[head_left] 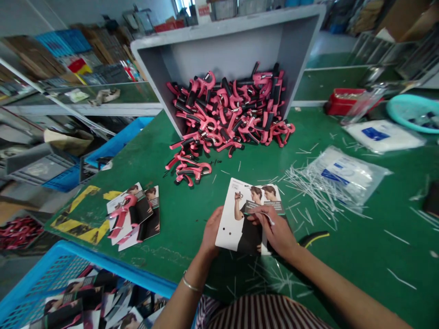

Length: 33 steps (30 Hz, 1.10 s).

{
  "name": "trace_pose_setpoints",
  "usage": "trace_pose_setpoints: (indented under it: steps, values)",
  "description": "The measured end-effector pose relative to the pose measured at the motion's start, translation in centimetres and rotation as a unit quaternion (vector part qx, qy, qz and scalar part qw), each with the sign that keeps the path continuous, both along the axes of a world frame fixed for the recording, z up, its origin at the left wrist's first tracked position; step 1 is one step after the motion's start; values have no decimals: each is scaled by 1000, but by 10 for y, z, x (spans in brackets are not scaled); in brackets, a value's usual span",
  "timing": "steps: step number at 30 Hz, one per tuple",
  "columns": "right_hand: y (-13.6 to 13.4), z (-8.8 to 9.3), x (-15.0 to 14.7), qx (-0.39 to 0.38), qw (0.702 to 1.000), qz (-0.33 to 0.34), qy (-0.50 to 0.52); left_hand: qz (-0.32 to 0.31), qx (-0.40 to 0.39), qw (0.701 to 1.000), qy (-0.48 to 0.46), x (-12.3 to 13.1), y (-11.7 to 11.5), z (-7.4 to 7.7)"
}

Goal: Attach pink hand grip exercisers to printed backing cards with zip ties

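Striped shirt (264,313): nearest.
Left hand (210,233): closed on cards (231,224).
Right hand (279,233): half-curled, grip unclear.
Bin (222,48): pink grips (229,107).
Blue basket (116,266): packs (78,301).
Table (144,151): white ties (318,196).
Room (82,11): boxes (32,57).

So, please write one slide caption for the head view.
Printed cards held over a green table before a grey bin of pink and black tools.

Left hand (211,233) holds printed cards (238,224) by left edge; right hand (277,232) on top, white strip (270,218) against it. Grey bin (226,48) on side, pink-black tools (226,114) spilling onto green table (178,214). White ties (313,189) scattered right.
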State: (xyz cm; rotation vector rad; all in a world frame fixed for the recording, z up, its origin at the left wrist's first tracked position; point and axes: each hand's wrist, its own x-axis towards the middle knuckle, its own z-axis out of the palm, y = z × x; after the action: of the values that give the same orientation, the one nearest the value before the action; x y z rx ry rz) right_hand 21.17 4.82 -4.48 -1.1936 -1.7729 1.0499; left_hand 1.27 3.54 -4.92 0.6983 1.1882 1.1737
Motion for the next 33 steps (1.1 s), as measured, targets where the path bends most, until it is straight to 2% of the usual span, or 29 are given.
trace_pose_setpoints:
  steps: [4, 8, 11, 13, 17, 19, 22, 24, 26, 28, 31, 33]
  values:
    - [4, -1, 1, 53, 997, 3, -55, -72, -19, 997, 9, 8, 0, -4]
    - [8, 0, 1, 63, 997, 16, -30, -148, 39, 976, 156, 7, 6, -4]
    - [10, 3, 5, 43, 998, 36, 7, -190, 91, 933, 291, 8, 8, 0]
    - [10, 5, 10, 14, 998, 45, 32, -184, 115, 903, 372, 9, 5, 8]
    - [8, 7, 18, -72, 995, 43, 61, -183, 97, 812, 545, 8, -9, 30]
    - [7, 7, 20, -115, 989, 42, 87, -237, 113, 809, 525, 3, -17, 42]
    - [7, 6, 18, -169, 974, 40, 149, -356, 194, 824, 396, -8, -25, 59]
    - [9, 5, 17, -181, 966, 45, 180, -390, 234, 819, 349, -12, -28, 67]
    - [10, 4, 17, -182, 962, 50, 198, -384, 266, 810, 354, -13, -29, 69]
    - [11, 3, 18, -184, 958, 49, 216, -360, 291, 798, 385, -10, -29, 66]
    - [10, 4, 19, -191, 951, 43, 238, -322, 306, 790, 422, 0, -24, 51]
    - [8, 6, 20, -187, 952, 48, 239, -318, 293, 795, 425, 7, -19, 39]
